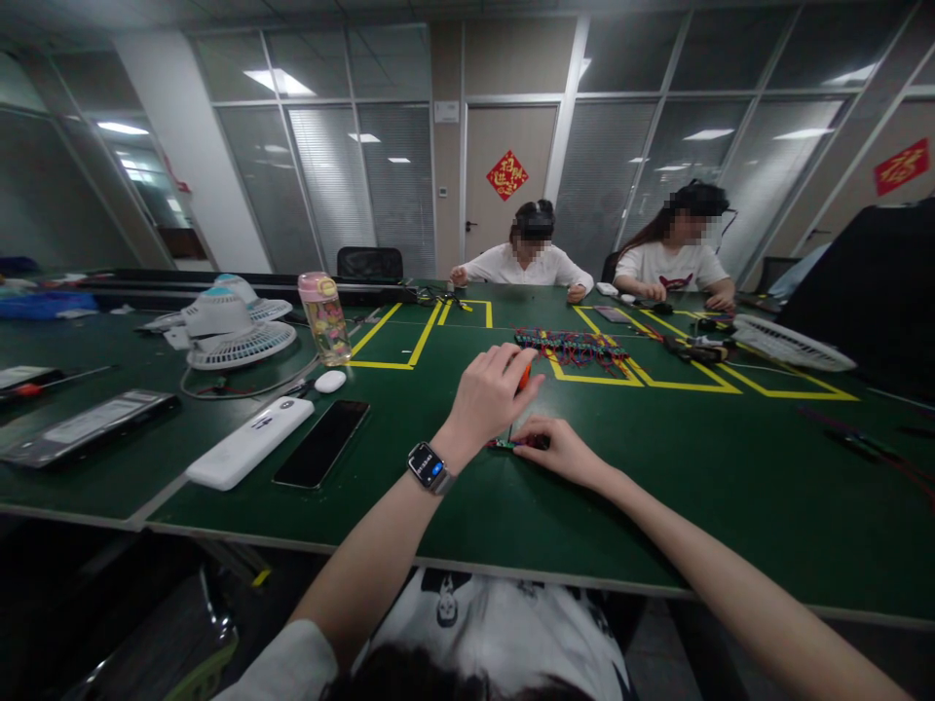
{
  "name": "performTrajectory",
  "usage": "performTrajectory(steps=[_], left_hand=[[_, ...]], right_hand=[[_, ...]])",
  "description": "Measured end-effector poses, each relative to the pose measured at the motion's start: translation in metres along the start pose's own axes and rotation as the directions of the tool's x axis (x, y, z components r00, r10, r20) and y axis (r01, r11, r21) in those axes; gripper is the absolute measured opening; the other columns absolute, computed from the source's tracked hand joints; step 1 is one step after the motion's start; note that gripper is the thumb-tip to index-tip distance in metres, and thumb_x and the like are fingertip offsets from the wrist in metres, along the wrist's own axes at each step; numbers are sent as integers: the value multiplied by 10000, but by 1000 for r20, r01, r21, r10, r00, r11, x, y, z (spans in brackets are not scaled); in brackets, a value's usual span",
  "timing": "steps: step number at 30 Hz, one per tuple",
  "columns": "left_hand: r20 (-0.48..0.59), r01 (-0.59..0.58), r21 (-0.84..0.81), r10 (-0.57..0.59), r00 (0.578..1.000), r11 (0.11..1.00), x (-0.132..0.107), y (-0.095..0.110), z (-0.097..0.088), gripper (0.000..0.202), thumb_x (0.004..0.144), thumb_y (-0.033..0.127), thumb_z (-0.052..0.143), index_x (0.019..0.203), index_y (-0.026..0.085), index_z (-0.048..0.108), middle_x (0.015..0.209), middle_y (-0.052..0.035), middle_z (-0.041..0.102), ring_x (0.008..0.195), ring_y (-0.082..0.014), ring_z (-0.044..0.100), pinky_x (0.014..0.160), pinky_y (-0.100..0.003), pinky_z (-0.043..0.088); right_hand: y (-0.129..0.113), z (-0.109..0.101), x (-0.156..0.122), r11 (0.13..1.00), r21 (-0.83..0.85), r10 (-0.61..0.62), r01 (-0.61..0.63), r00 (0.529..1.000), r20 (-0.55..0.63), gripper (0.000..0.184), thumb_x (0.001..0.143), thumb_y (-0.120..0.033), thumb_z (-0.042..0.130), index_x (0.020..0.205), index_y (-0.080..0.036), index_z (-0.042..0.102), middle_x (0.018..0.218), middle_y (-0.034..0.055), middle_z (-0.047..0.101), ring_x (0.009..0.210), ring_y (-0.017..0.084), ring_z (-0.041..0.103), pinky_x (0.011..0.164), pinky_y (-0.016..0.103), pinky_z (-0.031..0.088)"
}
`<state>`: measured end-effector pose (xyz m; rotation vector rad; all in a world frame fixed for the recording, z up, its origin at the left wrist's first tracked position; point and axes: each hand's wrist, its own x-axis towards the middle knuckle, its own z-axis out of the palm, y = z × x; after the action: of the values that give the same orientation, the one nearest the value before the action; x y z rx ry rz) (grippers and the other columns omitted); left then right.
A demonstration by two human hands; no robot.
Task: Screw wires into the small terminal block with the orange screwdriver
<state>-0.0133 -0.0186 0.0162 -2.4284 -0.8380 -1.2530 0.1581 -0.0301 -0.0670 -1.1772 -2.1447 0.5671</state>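
My left hand (pixel 488 391), a smartwatch on its wrist, is closed around an orange-handled screwdriver (pixel 523 378) held upright, tip down onto a small dark part (pixel 504 444) on the green table (pixel 730 487). My right hand (pixel 556 450) lies beside it with fingers pinched on that small part, holding it to the table. Behind the hands lies a row of small parts with red and blue wires (pixel 574 345), apart from both hands.
To the left lie a black phone (pixel 321 444), a white power bank (pixel 249 442), a white mouse (pixel 329 381), a pink-lidded bottle (pixel 323 317), white desk fans (pixel 232 331) and a tablet (pixel 84 425). Two people sit at the far side. Another fan (pixel 793 343) lies right.
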Motion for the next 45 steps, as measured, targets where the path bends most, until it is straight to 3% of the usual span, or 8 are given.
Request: performTrajectory(steps=[4,9,16,23,32,38,45], left_hand=[[-8,-74,73,75,997,995,1,-2,2,349,945,156,339,1255,95,489,1148,-116,618,1015,-202,572,864,-334,459],[-35,-121,117,126,991,986,-1,-4,5,345,969,245,375,1273,112,469,1103,-95,640,943,-187,587,808,-319,461],[-56,-96,159,106,993,983,0,-2,1,293,937,369,449,1064,145,590,929,-77,621,839,-206,563,730,-324,458],[-80,-133,96,141,987,986,0,-2,4,282,944,150,365,1161,106,540,1119,-100,625,1006,-196,562,856,-324,450],[-73,-106,94,113,991,990,-1,0,2,273,948,320,432,1079,135,583,965,-81,649,880,-199,587,763,-329,467],[-100,-130,33,132,986,991,-1,1,6,297,947,150,356,1184,120,532,1138,-97,637,1049,-190,575,882,-328,460],[-82,-92,48,95,992,995,-1,2,3,262,951,305,432,1103,141,568,974,-78,648,895,-190,584,788,-322,466]], right_hand=[[2,0,0,1000,-7,-14,14,1000,-2,138,792,-251,654,861,-157,728,763,44,616,657,145,564,608,259,457],[2,1,0,1000,-5,-21,21,1000,-9,123,790,-239,656,850,-157,725,763,42,617,651,141,565,602,256,455],[1,1,0,1000,-15,-16,16,1000,-13,113,785,-219,661,853,-157,727,770,45,623,654,147,571,607,263,459],[0,0,-1,1000,-14,-25,25,1000,-8,115,793,-218,656,858,-154,727,774,47,621,666,148,572,612,260,458],[1,1,0,1000,-17,-11,11,1000,-13,110,781,-202,663,855,-149,725,769,45,621,651,145,572,603,256,455],[4,1,0,1000,-9,-24,24,1000,-8,109,783,-191,657,859,-152,724,780,47,626,652,142,572,604,252,454],[3,2,0,999,-17,-27,27,999,-18,105,781,-192,662,853,-151,725,758,38,615,634,135,555,598,250,449]])
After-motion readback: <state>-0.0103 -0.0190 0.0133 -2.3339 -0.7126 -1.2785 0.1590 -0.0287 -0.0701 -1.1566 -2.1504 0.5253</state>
